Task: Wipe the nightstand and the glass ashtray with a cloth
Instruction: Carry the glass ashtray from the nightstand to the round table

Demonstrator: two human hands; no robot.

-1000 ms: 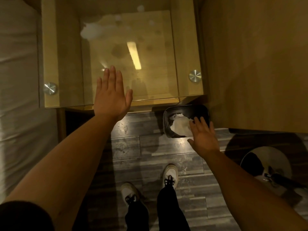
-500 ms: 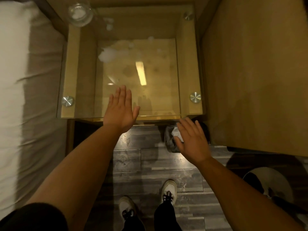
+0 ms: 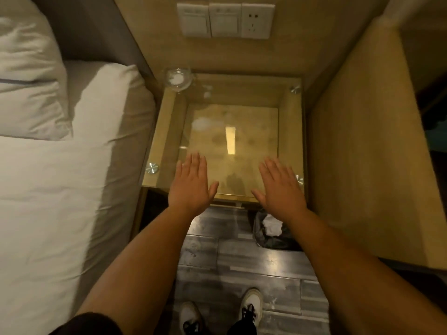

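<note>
The wooden nightstand [image 3: 167, 131] has a glass top held by round metal studs at its corners. A clear glass ashtray [image 3: 177, 78] with something white inside sits at its far left corner. A whitish smear [image 3: 202, 123] shows on the glass left of the middle. My left hand [image 3: 191, 183] hovers flat over the near left part of the glass, open and holding nothing. My right hand [image 3: 280, 187] is held flat over the near right part, also open. No cloth is in view.
A bed with white sheet and pillows [image 3: 48, 141] runs along the left. A wooden panel [image 3: 362, 153] borders the right. A small black bin [image 3: 273, 234] with crumpled white paper stands on the grey floor under my right wrist. Wall switches and a socket [image 3: 225, 19] are behind.
The view has tilted up, bringing the ashtray, wall switches and pillows into sight. My right hand rose from over the bin to over the glass top, level with my left hand.
</note>
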